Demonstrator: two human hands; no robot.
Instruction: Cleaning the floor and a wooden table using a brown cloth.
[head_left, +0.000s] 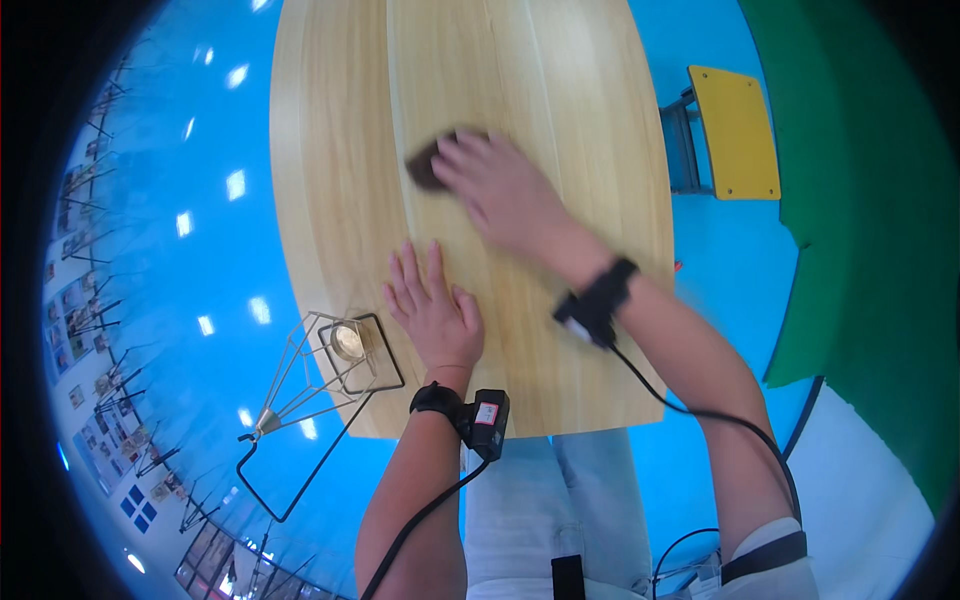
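My left hand (439, 322) rests palm down on the wooden tabletop (480, 300), fingers apart and holding nothing. Farther out, my right hand (506, 184) presses on a dark brown cloth (426, 166), its fingers over it. Both the hand and the cloth are blurred, and most of the cloth is hidden beneath the palm. Left of my left hand, at the table's near left corner, stands a geometric wire candle lantern (305, 352) hung from a black metal stand (390, 360). A round gold cup (348, 341) shows within its wire cage.
A chair with a yellow panel (736, 133) stands beyond the table's right edge. Black cables run from the wrist-worn devices (487, 424) along both forearms. Blue floor (225, 270) surrounds the table, with a green covering (847, 187) at far right.
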